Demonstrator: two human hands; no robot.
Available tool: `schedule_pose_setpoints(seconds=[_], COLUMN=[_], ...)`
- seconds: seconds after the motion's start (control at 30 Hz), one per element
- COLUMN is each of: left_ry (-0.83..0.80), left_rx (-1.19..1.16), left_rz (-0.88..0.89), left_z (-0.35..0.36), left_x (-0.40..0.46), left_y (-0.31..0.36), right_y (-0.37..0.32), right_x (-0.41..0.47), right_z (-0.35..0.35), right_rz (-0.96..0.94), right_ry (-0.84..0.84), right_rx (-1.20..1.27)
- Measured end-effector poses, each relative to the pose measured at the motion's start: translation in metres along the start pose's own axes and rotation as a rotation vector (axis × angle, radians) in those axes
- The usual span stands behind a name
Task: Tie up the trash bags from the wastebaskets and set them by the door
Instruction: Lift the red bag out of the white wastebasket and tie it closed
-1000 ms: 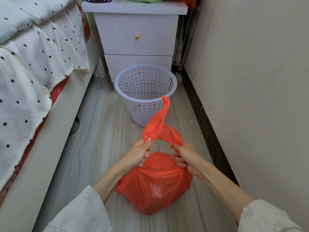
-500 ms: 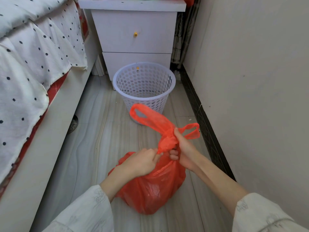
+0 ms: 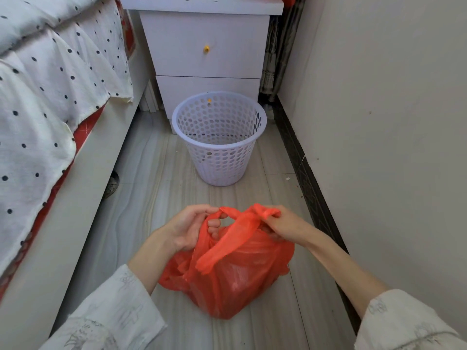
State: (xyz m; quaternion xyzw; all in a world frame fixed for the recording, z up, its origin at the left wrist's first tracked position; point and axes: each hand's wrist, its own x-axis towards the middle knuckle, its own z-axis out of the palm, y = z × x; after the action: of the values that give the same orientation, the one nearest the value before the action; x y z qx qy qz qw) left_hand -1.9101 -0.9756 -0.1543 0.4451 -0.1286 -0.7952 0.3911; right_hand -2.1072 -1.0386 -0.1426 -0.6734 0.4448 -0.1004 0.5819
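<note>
Before the white perforated plastic wastebasket (image 3: 219,137), the left hand (image 3: 188,229) and right hand (image 3: 283,224) each grasp a handle of the thin orange plastic trash bag (image 3: 227,269); the handles cross above its body.

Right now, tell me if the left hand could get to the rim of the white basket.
Probably yes, but not at once. The floor between the left hand and the basket looks free, yet that hand grips a handle of the red bag and would have to let go and stretch forward.
</note>
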Motion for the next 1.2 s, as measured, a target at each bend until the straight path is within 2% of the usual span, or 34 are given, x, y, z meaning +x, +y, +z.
schedule_pose_setpoints(seconds=[0.07,0.17,0.23,0.43,0.53,0.6,0.73,0.9,1.0,1.07,1.13,1.2], left_ry=[0.011,-0.004,0.009,0.231,0.372,0.379,0.339,0.159,0.125,0.166,0.302,0.491], left_rx=[0.115,0.464,0.625,0.971,0.878,0.728,0.575,-0.133,-0.355,-0.415,-0.296,-0.05], left_rz=[0.025,0.113,0.137,0.222,0.318,0.375,0.486,0.601,0.571,0.578,0.645,0.707], left_z=[0.001,0.009,0.018,0.026,0.026,0.029,0.034,0.035,0.036,0.037,0.031,0.018], left_x=[0.0,0.0,-0.001,0.002,0.004,0.003,-0.002,-0.009,-0.008,-0.005,-0.004,-0.004], left_y=[0.0,-0.001,-0.003,-0.009,-0.011,-0.009,0.0,0.016,0.019,0.021,0.022,0.02], right_y=[-0.001,0.0,0.002,0.0,0.0,0.0,-0.01,-0.018,-0.022,-0.024,-0.017,-0.003], right_x=[-0.001,0.002,0.004,0.005,0.003,0.003,0.001,0.002,0.007,0.009,0.01,0.009], right_z=[-0.002,0.001,0.003,0.005,0.002,-0.002,-0.002,-0.003,-0.001,-0.006,-0.017,-0.026], right_rz=[-0.1,-0.153,-0.133,-0.123,-0.153,-0.158,-0.12,-0.125,-0.16,-0.154,-0.075,0.063], right_ry=[0.078,0.267,0.341,0.327,0.262,0.223,0.198,0.228,0.263,0.255,0.284,0.355], right_rx=[-0.22,-0.304,-0.197,0.151,0.278,0.283,0.276,0.303,0.666,0.961,1.26,1.435])
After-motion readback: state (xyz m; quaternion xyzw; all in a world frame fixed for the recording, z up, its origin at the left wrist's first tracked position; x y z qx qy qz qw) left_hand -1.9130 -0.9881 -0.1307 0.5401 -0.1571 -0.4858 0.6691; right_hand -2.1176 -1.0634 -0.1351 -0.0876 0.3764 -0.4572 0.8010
